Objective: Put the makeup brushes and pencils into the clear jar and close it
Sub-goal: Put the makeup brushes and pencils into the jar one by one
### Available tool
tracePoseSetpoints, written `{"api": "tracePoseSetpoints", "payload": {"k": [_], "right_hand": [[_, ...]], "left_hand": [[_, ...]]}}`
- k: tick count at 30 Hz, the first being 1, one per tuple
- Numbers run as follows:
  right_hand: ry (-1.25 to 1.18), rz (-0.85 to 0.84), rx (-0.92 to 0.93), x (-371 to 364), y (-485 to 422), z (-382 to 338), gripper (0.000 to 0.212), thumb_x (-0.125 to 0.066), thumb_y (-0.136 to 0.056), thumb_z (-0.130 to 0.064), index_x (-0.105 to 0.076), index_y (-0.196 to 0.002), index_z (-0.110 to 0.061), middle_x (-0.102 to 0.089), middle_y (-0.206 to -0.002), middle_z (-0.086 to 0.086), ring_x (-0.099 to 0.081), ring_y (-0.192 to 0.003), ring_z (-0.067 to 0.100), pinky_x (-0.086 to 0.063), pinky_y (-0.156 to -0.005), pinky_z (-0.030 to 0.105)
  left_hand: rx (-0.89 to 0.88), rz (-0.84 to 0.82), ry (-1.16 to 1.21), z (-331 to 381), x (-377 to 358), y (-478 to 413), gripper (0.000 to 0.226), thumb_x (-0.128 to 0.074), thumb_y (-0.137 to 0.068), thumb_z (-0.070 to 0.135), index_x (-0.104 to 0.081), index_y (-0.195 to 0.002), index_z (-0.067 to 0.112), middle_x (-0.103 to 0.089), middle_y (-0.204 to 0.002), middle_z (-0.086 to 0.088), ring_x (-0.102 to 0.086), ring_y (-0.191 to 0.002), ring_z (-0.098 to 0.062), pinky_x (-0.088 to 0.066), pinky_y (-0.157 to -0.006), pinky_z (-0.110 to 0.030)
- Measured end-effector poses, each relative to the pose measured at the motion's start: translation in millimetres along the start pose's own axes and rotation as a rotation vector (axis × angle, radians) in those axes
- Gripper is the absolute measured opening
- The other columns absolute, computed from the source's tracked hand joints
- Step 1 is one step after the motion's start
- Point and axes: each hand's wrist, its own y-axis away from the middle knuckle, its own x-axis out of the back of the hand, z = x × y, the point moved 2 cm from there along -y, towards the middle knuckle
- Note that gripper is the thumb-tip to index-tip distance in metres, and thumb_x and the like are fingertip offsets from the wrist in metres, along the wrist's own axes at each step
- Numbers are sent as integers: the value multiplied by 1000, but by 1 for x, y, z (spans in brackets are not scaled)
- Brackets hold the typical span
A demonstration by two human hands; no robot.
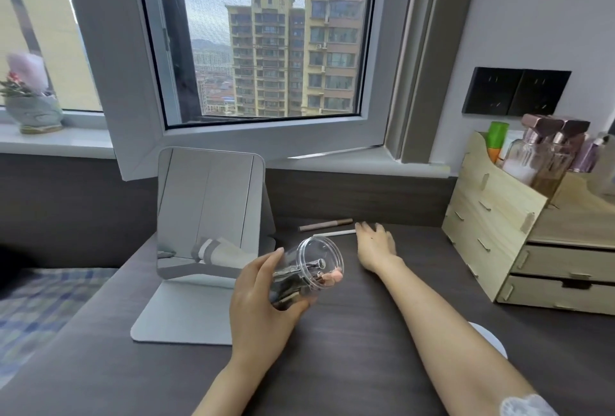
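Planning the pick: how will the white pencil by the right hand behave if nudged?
The white pencil looks thin, round and straight, so it probably rolls across the smooth desk at a sideways nudge. It is likely stiff and light. It lies flat, so the right hand may need to pinch low at its end.

Tilted standing mirror (pixel 208 205), wooden drawer organiser (pixel 492 215) holding bottles (pixel 545 152), windowsill plant pot (pixel 33 112)

The dark desk (pixel 349 342) carries a standing mirror (pixel 206 215), two pencils (pixel 326 225) and a wooden organizer (pixel 499 225).
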Motion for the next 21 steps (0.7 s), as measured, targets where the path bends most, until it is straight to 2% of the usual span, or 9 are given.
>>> {"api": "tracePoseSetpoints", "payload": {"k": [3, 5, 7, 9, 11, 13, 15, 18, 21], "right_hand": [[137, 110, 88, -3, -5, -5, 37, -34, -90, -3, -52, -122, -6, -57, -125, 12, -49, -114, 32, -41, -93, 39], [244, 234, 160, 0, -1, -4, 39, -35, -79, -3, -71, -89, -10, -69, -91, 8, -61, -89, 28, -49, -73, 34], [273, 259, 207, 3, 7, 0, 40, -32, -64, -7, -69, -53, -11, -65, -56, 3, -60, -57, 22, -48, -50, 27], [217, 250, 212, 1, 17, 4, 34, -36, -68, -1, -68, -59, -7, -66, -61, 9, -61, -60, 29, -49, -52, 31], [50, 253, 169, 5, 28, 11, 22, -42, -84, 1, -63, -90, -1, -67, -92, 18, -60, -88, 36, -48, -72, 39], [-300, 268, 51, 16, 42, 24, 18, -45, -92, -10, -60, -100, -3, -66, -104, 17, -58, -99, 36, -45, -79, 39], [-646, 353, -2, 37, 64, 35, 15, -52, -91, -14, -65, -93, -6, -70, -94, 15, -63, -89, 30, -47, -75, 36], [-1055, 470, 11, 77, 106, 54, 11, -59, -87, -12, -68, -80, -12, -64, -64, 5, -55, -51, 6, -43, -52, 26], [-1291, 473, 77, 112, 154, 69, 13, -63, -86, -10, -69, -77, -18, -61, -54, -1, -47, -43, 11, -41, -43, 16]], "left_hand": [[8, 11, 9, -2, -1, -1, 77, -81, -51, 34, -49, -120, 26, -59, -110, 4, -49, -102, -10, -29, -88, -5], [-5, 8, 0, -3, -1, -1, 79, -86, -50, 30, -50, -121, 24, -58, -110, 4, -49, -102, -10, -28, -88, -5], [-12, -2, -16, -3, -2, -1, 80, -88, -50, 27, -51, -121, 21, -59, -110, 3, -49, -102, -11, -28, -88, -4], [-8, -8, -22, -2, -1, -1, 80, -88, -51, 28, -51, -121, 21, -59, -111, 2, -49, -102, -12, -28, -88, -5], [3, -13, -24, -1, 0, 0, 80, -88, -52, 29, -51, -122, 21, -59, -112, 0, -49, -103, -13, -29, -89, -6], [2, -15, -35, -1, 1, 0, 79, -89, -52, 29, -52, -122, 18, -59, -112, -2, -50, -103, -15, -28, -88, -5], [-9, -19, -43, 0, 2, 0, 78, -89, -52, 28, -54, -121, 15, -60, -111, -4, -49, -102, -14, -27, -89, -4], [-29, -20, -57, 3, 2, 1, 77, -89, -52, 27, -56, -120, 12, -59, -110, -5, -47, -102, -11, -25, -89, -3], [-38, -22, -54, 4, 1, 3, 78, -90, -52, 25, -56, -121, 12, -59, -111, -6, -47, -102, -12, -25, -90, -3]]}}
